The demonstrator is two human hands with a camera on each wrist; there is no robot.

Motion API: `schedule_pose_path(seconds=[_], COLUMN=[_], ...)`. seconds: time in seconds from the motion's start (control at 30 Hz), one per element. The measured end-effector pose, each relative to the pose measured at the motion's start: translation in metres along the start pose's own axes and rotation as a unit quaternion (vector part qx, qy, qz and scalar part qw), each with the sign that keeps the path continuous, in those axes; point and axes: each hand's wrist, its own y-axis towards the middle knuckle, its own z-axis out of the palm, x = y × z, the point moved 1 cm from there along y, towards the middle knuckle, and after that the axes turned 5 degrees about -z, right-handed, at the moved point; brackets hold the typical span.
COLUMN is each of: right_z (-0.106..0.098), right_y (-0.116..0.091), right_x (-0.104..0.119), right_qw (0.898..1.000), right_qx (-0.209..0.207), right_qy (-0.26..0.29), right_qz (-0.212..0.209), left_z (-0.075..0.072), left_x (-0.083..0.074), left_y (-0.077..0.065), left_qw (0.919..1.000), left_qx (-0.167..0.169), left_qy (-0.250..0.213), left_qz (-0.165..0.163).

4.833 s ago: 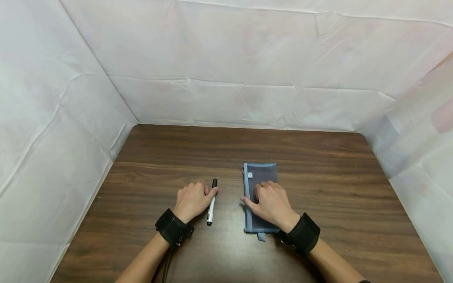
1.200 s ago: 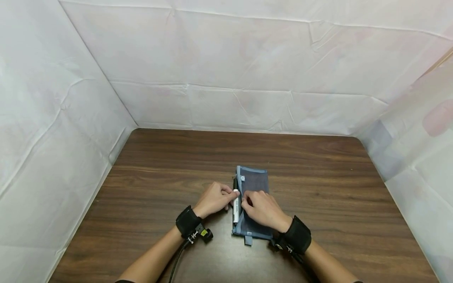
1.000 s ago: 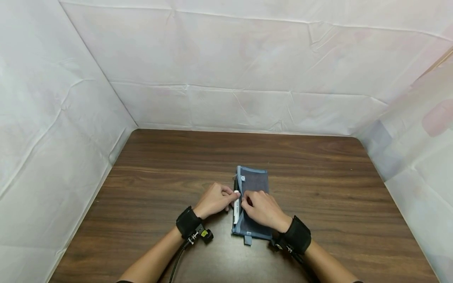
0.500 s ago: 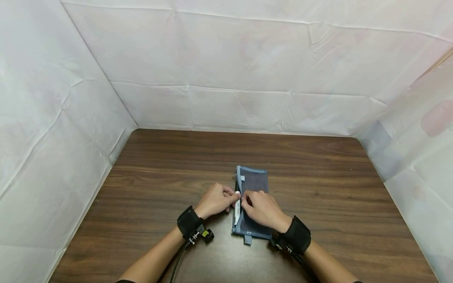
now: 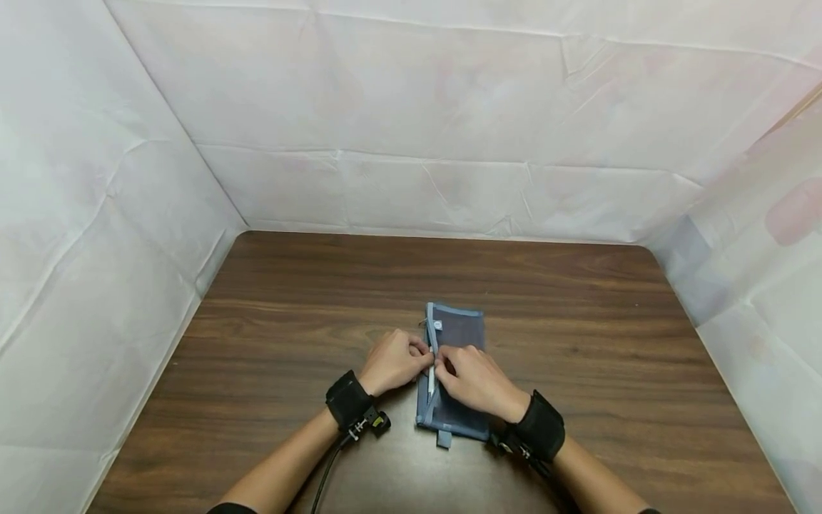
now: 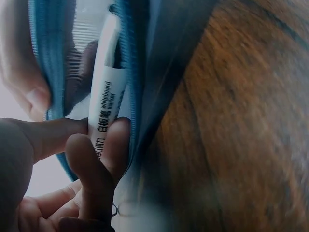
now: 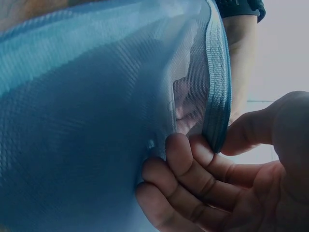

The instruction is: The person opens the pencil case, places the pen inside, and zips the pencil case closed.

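A blue-grey mesh zipper pouch [image 5: 459, 332] lies lengthwise on the table, its zipped side at the left unzipped. Inside that opening sits a white whiteboard marker [image 6: 104, 94], lettered in black, between the two zipper edges. My left hand [image 5: 394, 362] pinches the marker between thumb and fingers at the mouth of the pouch. From the other side, my right hand [image 5: 478, 378] pinches the near zipper edge [image 7: 218, 87] between thumb and index finger, holding it apart from the far edge. In the head view only a narrow strip of the marker shows.
The brown wood-grain table [image 5: 610, 343] spreads around the pouch. White sheeting [image 5: 411, 185] stands at its back and both sides. Both wrists wear black straps with cameras; a cable [image 5: 325, 475] runs from the left one.
Earlier the marker lay apart on the table, left of the pouch. My left hand has brought it right and moved it deeper into the opening. My right hand now pinches the pouch's edge.
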Motion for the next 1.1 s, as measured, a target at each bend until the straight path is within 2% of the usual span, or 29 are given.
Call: schedule_pose_path(seconds=[0.23, 0.6, 0.97, 1.1], right_z=[-0.0034, -0.0027, -0.0036, -0.0026], right_y=[-0.0017, -0.0023, -0.003, -0.0034], right_x=[0.0043, 0.0041, 0.0033, 0.0032], right_qw=[1.0, 0.999, 0.999, 0.999], right_qx=[0.006, 0.014, 0.03, 0.031], right_qy=[0.008, 0.014, 0.024, 0.028], right_qz=[-0.021, -0.028, -0.026, -0.024], left_z=[0.0056, 0.0095, 0.009, 0.0062], left_x=[-0.0024, -0.0023, -0.0004, -0.0001], left_y=[0.0022, 0.0029, 0.0039, 0.0024], left_qw=[0.9958, 0.9899, 0.9892, 0.9915], left_qx=[-0.044, -0.052, -0.044, -0.02], left_qy=[0.073, 0.126, 0.131, 0.118], left_qz=[0.035, 0.041, 0.048, 0.051])
